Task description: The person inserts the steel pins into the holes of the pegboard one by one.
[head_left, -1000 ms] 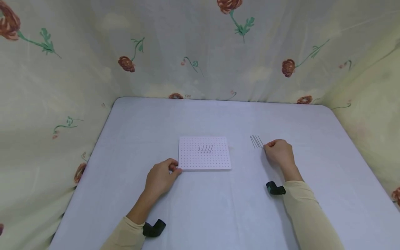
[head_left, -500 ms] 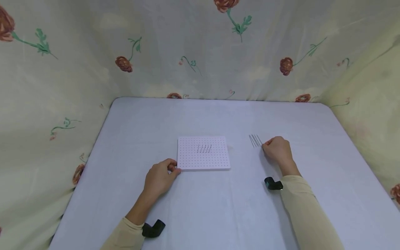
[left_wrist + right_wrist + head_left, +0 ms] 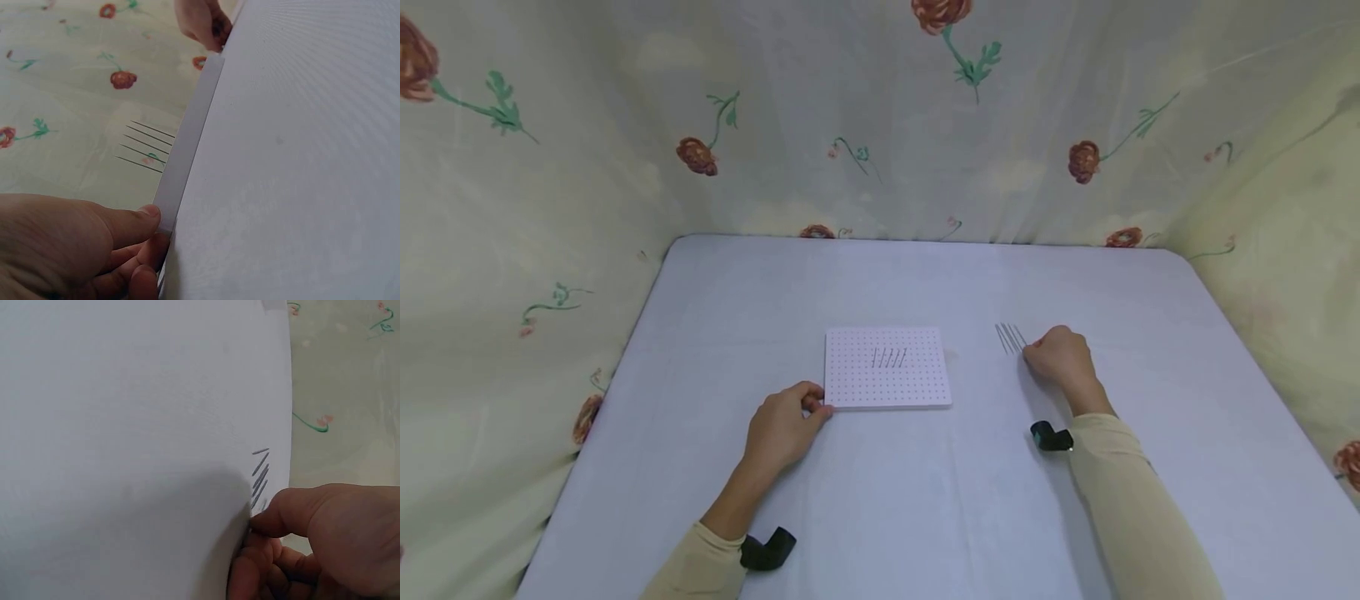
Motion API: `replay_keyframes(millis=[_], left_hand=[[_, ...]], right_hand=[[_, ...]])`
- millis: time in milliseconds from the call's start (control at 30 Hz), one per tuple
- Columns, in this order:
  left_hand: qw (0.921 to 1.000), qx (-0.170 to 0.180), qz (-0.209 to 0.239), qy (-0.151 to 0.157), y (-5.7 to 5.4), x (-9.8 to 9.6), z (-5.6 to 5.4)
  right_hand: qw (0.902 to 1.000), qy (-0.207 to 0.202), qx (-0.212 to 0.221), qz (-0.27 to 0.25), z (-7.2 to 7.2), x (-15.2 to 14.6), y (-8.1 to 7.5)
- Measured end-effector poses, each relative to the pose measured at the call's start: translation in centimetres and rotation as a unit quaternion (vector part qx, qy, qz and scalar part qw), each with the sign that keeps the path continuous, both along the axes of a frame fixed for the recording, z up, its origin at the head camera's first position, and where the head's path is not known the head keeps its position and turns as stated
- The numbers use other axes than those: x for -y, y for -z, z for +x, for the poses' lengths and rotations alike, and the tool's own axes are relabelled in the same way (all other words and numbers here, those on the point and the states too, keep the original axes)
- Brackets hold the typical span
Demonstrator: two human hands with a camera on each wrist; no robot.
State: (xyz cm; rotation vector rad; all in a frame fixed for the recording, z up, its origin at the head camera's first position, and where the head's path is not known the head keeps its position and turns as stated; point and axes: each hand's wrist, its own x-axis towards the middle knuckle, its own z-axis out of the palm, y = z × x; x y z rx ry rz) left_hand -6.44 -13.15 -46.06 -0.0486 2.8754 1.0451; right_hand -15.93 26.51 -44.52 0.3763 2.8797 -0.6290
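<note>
A white pegboard [image 3: 887, 387] with rows of small holes lies on the table. Several thin dark metal pins [image 3: 889, 358] stand in its middle, also visible in the left wrist view as upright pins [image 3: 140, 150] rising past the board's edge. My left hand [image 3: 784, 425] holds the board's near left corner, thumb on its edge [image 3: 187, 144]. To the right, several loose metal pins [image 3: 1009, 337] lie side by side, slanted. My right hand [image 3: 1062, 362] pinches at the near end of the rightmost pin, thumb against index finger. The fingers hide most of what is between them.
A white table [image 3: 880, 508] carries everything, its far edge against a flowered curtain [image 3: 880, 108]. Black wrist-camera mounts sit at the left cuff [image 3: 767, 550] and right cuff [image 3: 1051, 437], close above the tabletop.
My right hand has shifted slightly left and away from me, its fingers now closer in to the loose pins. The left hand and the pegboard stay put, apart from a small camera shift.
</note>
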Motion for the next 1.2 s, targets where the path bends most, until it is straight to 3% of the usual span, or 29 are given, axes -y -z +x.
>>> replay_keyframes(millis=[567, 867, 1200], left_hand=[[1.0000, -0.002, 0.001, -0.001, -0.2, 0.0, 0.0], [1.0000, 0.002, -0.001, -0.005, -0.2, 0.0, 0.0], [1.0000, 0.002, 0.000, -0.003, -0.2, 0.0, 0.1]], right_hand=[[0.9978, 0.030, -0.001, -0.059, 0.8, -0.8, 0.0], [0.9933, 0.069, -0.038, -0.085, 0.9, -0.6, -0.2], [0.9864, 0.079, -0.087, -0.115, 0.8, 0.1, -0.6]])
